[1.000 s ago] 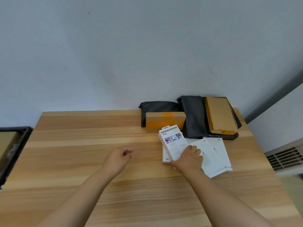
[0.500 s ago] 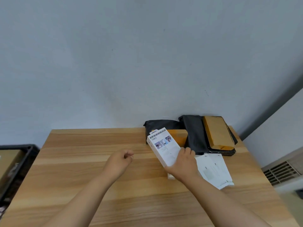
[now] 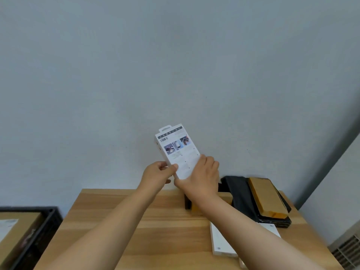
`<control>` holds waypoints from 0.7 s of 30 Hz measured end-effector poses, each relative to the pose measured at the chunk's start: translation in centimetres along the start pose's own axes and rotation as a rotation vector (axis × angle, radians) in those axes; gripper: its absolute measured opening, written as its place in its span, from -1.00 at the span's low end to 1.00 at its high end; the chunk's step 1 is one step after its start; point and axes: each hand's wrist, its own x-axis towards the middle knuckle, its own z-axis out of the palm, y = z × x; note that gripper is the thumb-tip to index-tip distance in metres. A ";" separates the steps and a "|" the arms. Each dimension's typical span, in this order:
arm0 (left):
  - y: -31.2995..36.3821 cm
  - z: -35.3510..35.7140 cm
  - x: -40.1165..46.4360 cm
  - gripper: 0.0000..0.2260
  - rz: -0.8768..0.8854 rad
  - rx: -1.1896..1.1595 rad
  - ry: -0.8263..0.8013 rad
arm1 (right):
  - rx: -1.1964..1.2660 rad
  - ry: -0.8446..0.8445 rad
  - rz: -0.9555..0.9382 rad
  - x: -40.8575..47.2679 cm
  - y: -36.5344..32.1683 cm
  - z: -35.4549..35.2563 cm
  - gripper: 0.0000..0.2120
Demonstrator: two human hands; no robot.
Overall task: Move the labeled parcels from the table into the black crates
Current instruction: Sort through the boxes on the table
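Observation:
I hold a white printed retail box (image 3: 178,151) up in front of the wall, tilted, above the wooden table (image 3: 136,227). My right hand (image 3: 200,176) grips its lower right end. My left hand (image 3: 157,174) pinches its lower left edge. A black crate (image 3: 41,228) stands at the lower left beside the table, with a labelled brown carton (image 3: 15,230) inside. On the table's far right lie black bag parcels (image 3: 238,193), a tan taped box (image 3: 266,197) on top of them, and another tan box (image 3: 195,209) partly hidden by my right forearm.
Flat white boxes (image 3: 220,242) lie on the table near its right front, partly under my right arm. A vent grille (image 3: 346,248) sits at the lower right. A plain grey wall rises behind the table.
My right hand has lifted the white box off the table to chest height. My left hand has come up and taken its lower left edge. The view has tilted upward.

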 end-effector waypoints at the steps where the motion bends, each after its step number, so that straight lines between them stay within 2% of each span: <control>1: 0.8 -0.6 0.0 -0.76 0.010 -0.058 0.004 | 0.011 0.015 -0.012 0.2 -0.7 -0.6 -0.21; 4: 3.3 -2.5 0.1 -0.83 0.031 -0.134 0.007 | 0.072 -0.002 -0.082 1.3 -2.2 -2.7 -0.19; 8: 6.6 -5.3 0.4 -0.84 0.110 -0.093 -0.053 | 0.297 -0.106 -0.070 4.6 -2.8 -5.6 -0.50; 13: 9.7 -7.0 0.1 -0.86 0.189 -0.045 -0.128 | 0.715 -0.358 -0.015 7.3 -3.7 -9.4 -0.73; 16: 10.6 -7.4 0.1 -0.81 0.216 0.006 -0.157 | 0.748 -0.496 -0.026 8.1 -4.1 -11.1 -0.77; 21: 11.6 -7.9 0.3 -0.73 0.243 0.073 -0.174 | 0.840 -0.528 0.023 9.1 -3.8 -11.8 -0.80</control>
